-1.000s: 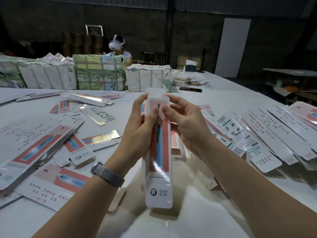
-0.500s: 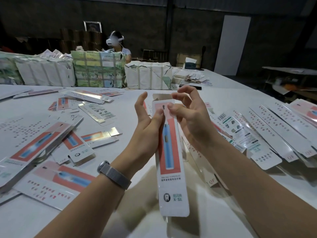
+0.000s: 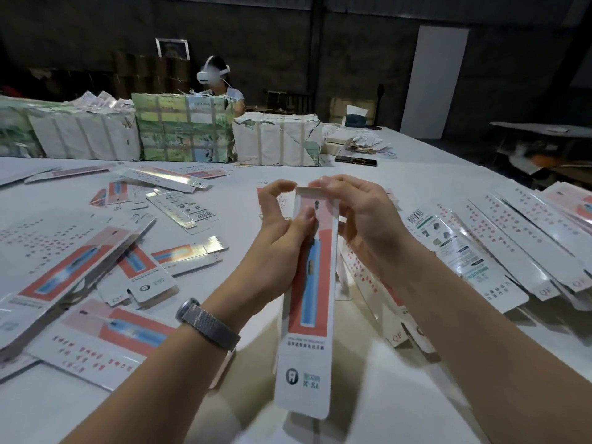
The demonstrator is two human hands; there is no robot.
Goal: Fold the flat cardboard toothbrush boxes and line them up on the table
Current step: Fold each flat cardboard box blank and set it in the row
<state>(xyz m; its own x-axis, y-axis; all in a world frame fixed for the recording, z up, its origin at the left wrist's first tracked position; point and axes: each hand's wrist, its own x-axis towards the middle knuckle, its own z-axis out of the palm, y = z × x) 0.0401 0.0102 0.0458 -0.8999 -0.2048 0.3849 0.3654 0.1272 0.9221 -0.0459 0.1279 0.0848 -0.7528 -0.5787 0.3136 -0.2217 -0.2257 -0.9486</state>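
Cardboard box (image 3: 309, 302) back hidden; hands (image 3: 282, 232) grip top.

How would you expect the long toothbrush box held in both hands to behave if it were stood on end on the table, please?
The toothbrush box is tall and narrow, so on end it would probably tip easily. It looks like thin, empty card, likely light and easy to dent; the left hand and right hand hold it by fingertips only. Its glossy print may slide on the smooth table.

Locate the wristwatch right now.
In the head view the wristwatch sits on the left wrist, lower centre-left, just below the left hand that holds the toothbrush box, above the flat boxes on the table.
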